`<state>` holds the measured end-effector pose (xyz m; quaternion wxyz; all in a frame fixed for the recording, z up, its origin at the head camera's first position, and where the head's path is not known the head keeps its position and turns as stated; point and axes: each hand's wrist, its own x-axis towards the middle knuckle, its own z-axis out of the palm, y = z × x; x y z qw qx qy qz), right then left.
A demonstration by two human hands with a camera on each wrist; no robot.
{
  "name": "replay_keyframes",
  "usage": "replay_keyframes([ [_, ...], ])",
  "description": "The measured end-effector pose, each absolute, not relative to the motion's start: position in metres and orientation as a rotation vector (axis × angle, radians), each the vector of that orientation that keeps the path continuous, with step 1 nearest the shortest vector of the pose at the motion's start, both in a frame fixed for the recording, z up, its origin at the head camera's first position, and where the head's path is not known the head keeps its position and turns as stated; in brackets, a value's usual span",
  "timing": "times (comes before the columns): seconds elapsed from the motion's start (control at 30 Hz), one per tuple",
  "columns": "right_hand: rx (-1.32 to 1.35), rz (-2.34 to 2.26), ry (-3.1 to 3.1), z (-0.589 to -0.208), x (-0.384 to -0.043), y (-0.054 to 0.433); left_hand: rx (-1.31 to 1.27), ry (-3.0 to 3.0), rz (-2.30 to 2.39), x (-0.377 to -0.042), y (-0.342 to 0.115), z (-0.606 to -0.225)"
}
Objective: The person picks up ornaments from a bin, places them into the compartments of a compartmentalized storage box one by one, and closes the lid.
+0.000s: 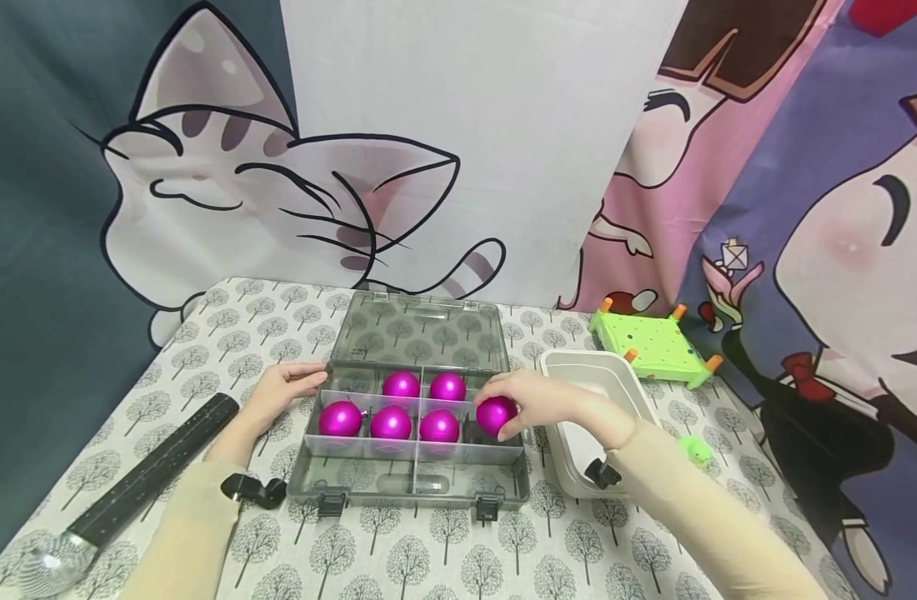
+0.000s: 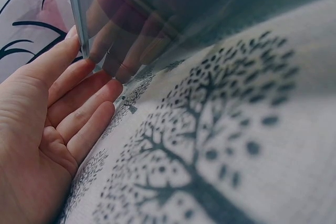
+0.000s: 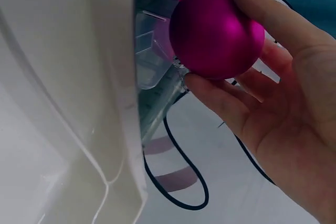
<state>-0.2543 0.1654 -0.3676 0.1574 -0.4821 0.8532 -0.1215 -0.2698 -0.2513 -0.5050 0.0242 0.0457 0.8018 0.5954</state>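
Note:
A transparent grey compartment box (image 1: 357,479) lies on the table with its lid (image 1: 421,333) folded back. Several shiny magenta ball ornaments (image 1: 391,422) sit in its back and middle rows. My right hand (image 1: 529,400) grips another magenta ball ornament (image 3: 216,32) between thumb and fingers, at the right end of the middle row; the ornament's cap faces sideways in the right wrist view. At the box's back left corner, my left hand (image 1: 282,390) holds the edge. In the left wrist view its thumb lies at the rim and its fingertips touch the outer wall.
A white plastic tub (image 1: 559,360) stands right of the box, under my right forearm. Behind it is an upturned green toy table (image 1: 646,343) with orange legs. A small green toy (image 1: 696,451) lies farther right. A long black tube (image 1: 154,471) with a clear ball end lies at left.

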Motion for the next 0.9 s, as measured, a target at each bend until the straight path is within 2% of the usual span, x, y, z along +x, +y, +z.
replay_keyframes([
  [0.5, -1.389, -0.274, 2.421, -0.3666, -0.2487, 0.1596, 0.13, 2.503, 1.797, -0.2694, -0.2519, -0.504],
  [0.9, -1.29, -0.238, 2.428, -0.3674, -0.2457, 0.1553, 0.142, 2.474, 1.84, -0.2686, -0.2513, -0.5027],
])
